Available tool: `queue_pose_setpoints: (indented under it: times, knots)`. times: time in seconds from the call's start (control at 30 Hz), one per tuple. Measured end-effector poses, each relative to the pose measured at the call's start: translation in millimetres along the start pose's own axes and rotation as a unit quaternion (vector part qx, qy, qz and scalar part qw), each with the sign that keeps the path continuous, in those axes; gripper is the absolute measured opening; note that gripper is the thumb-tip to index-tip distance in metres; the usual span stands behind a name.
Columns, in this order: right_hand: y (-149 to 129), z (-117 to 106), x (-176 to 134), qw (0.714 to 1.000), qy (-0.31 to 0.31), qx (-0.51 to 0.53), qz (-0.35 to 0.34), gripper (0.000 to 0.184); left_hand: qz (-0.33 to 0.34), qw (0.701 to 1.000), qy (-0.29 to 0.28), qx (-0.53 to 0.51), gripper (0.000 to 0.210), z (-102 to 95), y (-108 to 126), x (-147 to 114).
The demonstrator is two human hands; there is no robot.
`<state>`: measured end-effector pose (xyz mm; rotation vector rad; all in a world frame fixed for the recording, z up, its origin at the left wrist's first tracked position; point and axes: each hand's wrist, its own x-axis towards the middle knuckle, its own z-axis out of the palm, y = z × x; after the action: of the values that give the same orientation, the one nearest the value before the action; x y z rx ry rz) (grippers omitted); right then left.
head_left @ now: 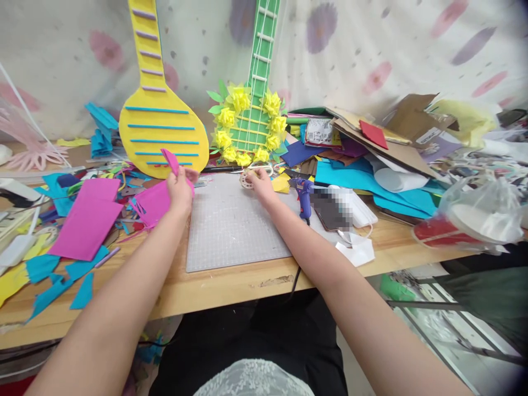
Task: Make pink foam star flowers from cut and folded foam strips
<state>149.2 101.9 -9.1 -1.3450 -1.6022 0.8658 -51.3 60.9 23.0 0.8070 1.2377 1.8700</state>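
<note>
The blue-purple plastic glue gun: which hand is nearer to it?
Right. The right hand is left of the glue gun; the left hand is farther left, holding a flat magenta piece.

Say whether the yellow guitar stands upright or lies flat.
Upright: the yellow guitar stands neck up before the flowered curtain.

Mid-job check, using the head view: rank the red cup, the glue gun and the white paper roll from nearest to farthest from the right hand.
From the right hand:
1. Glue gun: just to its right.
2. White paper roll: farther right, over blue sheets.
3. Red cup: far right, with a clear plastic bag.
</note>
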Motion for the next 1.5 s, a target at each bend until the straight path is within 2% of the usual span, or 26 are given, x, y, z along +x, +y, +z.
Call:
queue_pose_setpoints:
  times: [0.03,0.1,0.2,0.27,0.37,0.43,0.53,0.67,0.9,1.0,1.13,1.23,1.3,1.37,1.43,1.5]
  knots:
    - [-4,1,-3,0.997,-0.042,0.068,0.022,0.019,-0.025,0.999,-0.027,-0.004,0.029,9.5,-2,-8]
    - [-8,2,-10,0.974,-0.106,0.188,0.07,0.02,-0.121,0.988,-0.075,-0.05,0.028,24.3,-7,-25]
    - [-9,-1,-18,0.942,-0.15,0.286,0.087,0.025,-0.207,0.964,-0.148,-0.081,0.023,31.4,-12,-42]
    - [-7,-3,-21,0.935,-0.156,0.31,0.072,0.023,-0.235,0.952,-0.176,-0.09,0.023,29.0,-13,-46]
    - [-6,-5,-23,0.942,-0.165,0.286,0.059,0.02,-0.255,0.941,-0.202,-0.095,0.023,23.6,-13,-45]
    - [-6,-5,-24,0.944,-0.169,0.278,0.058,0.023,-0.26,0.936,-0.217,-0.095,0.023,22.1,-12,-45]
    - [-5,-3,-23,0.932,-0.181,0.31,0.055,0.03,-0.269,0.928,-0.238,-0.093,0.021,23.0,-13,-47]
    - [-4,-3,-21,0.918,-0.176,0.345,0.083,0.03,-0.282,0.924,-0.24,-0.093,0.022,25.4,-12,-51]
    - [-11,-7,-23,0.918,-0.141,0.348,0.125,0.025,-0.286,0.926,-0.228,-0.096,0.014,26.0,-6,-52]
    - [-14,-10,-24,0.913,-0.143,0.354,0.142,0.023,-0.285,0.925,-0.241,-0.075,0.01,25.6,-3,-54]
    - [-15,-13,-25,0.91,-0.153,0.355,0.147,0.02,-0.294,0.917,-0.266,-0.045,0.016,26.1,-3,-58]
    - [-17,-11,-27,0.916,-0.163,0.343,0.129,0.017,-0.305,0.912,-0.274,-0.016,0.024,28.0,-6,-60]
    - [-18,-8,-28,0.918,-0.185,0.335,0.109,0.017,-0.29,0.919,-0.268,-0.003,0.026,29.2,-8,-62]
    - [-17,-7,-28,0.924,-0.192,0.32,0.082,0.019,-0.291,0.922,-0.255,-0.023,0.027,29.7,-7,-61]
    - [-16,-9,-28,0.945,-0.16,0.283,0.042,0.025,-0.333,0.909,-0.241,-0.074,0.027,29.1,-4,-58]
    - [-14,-13,-27,0.965,-0.122,0.23,-0.01,0.031,-0.392,0.881,-0.23,-0.132,0.029,27.5,1,-54]
